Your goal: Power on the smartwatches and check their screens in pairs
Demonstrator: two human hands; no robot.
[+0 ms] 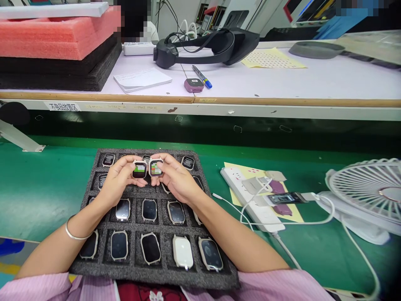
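Two strapless smartwatches are held side by side above the far part of a dark grey foam tray (134, 223). My left hand (120, 177) is closed on the left smartwatch (140, 169), whose lit screen shows green and white blocks. In my right hand (177, 177) is the other smartwatch (154, 167), its screen lit with coloured blocks and the thumb on its edge. Below them, more watch bodies lie in the tray's pockets, several with dark screens (149, 210). One white-faced watch (183, 251) sits in the near row. My forearms hide some side pockets.
Right of the tray, a white power strip (238, 184) with plugs and cables lies on the green table (40, 188). A white fan (369, 196) stands farther right. The shelf behind holds pink foam (62, 35), a notepad (142, 78), a pen (202, 76) and a black headset (203, 46).
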